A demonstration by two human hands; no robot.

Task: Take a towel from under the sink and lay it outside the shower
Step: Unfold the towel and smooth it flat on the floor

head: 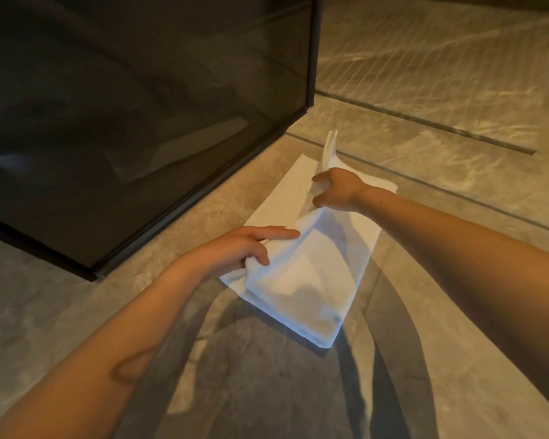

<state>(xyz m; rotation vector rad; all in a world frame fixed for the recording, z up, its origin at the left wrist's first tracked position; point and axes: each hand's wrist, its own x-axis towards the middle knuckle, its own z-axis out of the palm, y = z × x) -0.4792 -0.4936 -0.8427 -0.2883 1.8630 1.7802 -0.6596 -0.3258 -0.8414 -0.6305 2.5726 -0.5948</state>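
You are looking down at a beige stone-tile floor (pixel 425 185) with dark grout lines. A white towel (pixel 301 280) lies partly on it, just beside the dark-framed shower glass (pixel 140 122); its far part is flat on the tiles, its near part lifted and folded over.

The towel (pixel 301 280) hides the left hand's (pixel 244 248) thumb and the right hand's (pixel 338 188) fingertips in its folds. Both forearms are cut off by the picture's edges. Behind the dark shower glass (pixel 124 122) nothing reads clearly.
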